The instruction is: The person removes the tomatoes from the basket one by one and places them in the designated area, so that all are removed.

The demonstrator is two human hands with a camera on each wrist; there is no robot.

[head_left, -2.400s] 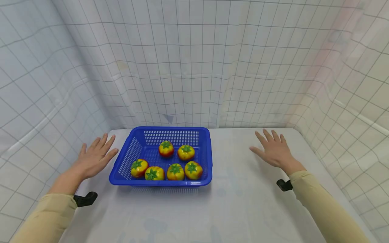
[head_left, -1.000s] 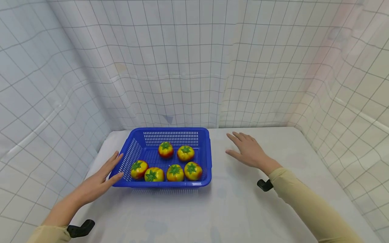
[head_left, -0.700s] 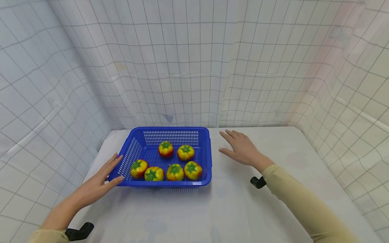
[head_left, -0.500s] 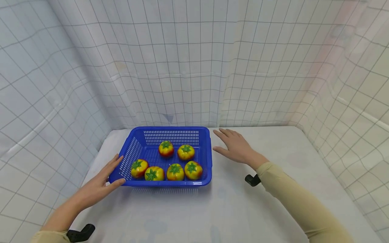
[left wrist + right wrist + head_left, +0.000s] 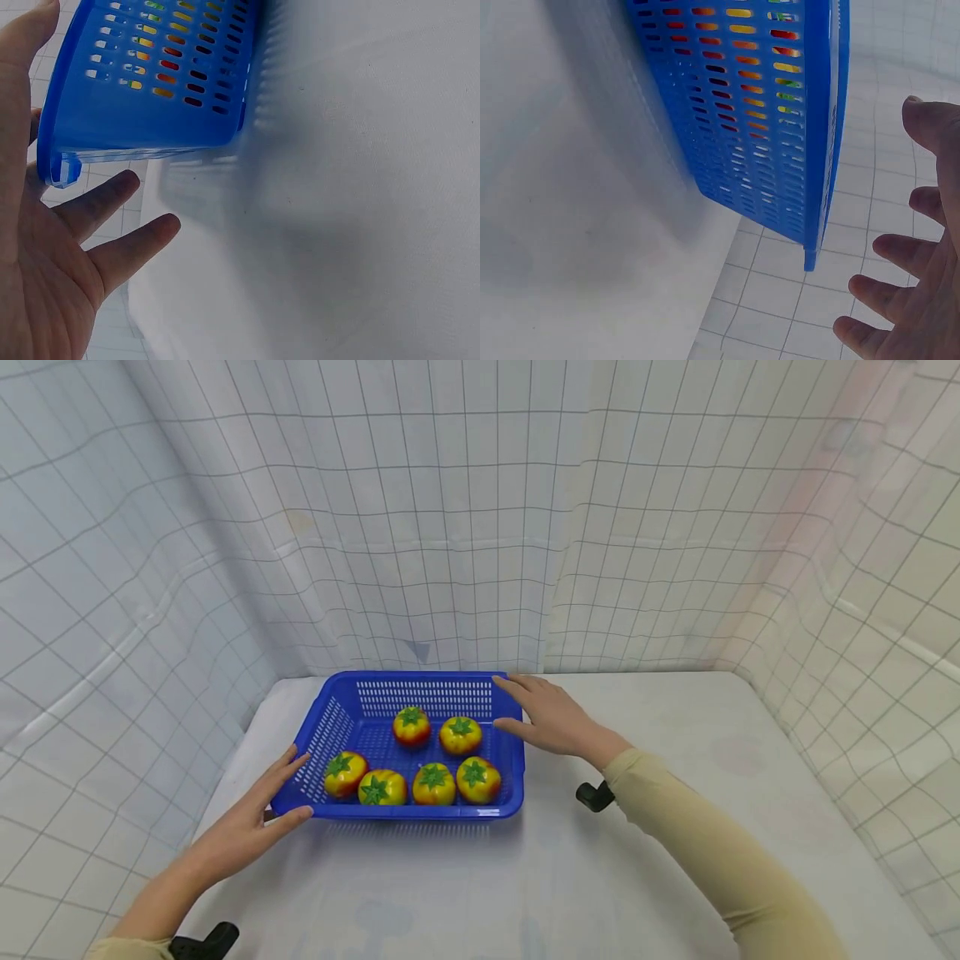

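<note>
A blue plastic basket (image 5: 405,812) with slotted walls stands on the white table, holding several round yellow-and-red fruits (image 5: 461,737) with green star-shaped tops. My left hand (image 5: 238,837) is at its front left corner, fingers spread. In the left wrist view, that hand (image 5: 56,274) has its thumb and fingers on either side of the rim's corner, with the basket wall (image 5: 142,124) beyond. My right hand (image 5: 553,718) overlaps the right rim in the head view, fingers extended. The right wrist view shows this hand (image 5: 922,289) apart from the slotted wall (image 5: 780,202).
White cloth with a dark grid (image 5: 480,527) hangs behind the table and along both sides. The white tabletop (image 5: 675,718) extends right of the basket and in front of it. Black wrist cameras (image 5: 595,797) sit under both wrists.
My right hand has moved left across the table to the basket's right rim. My left hand came down and inward to the front left corner, then stayed nearly still. The basket has not moved.
</note>
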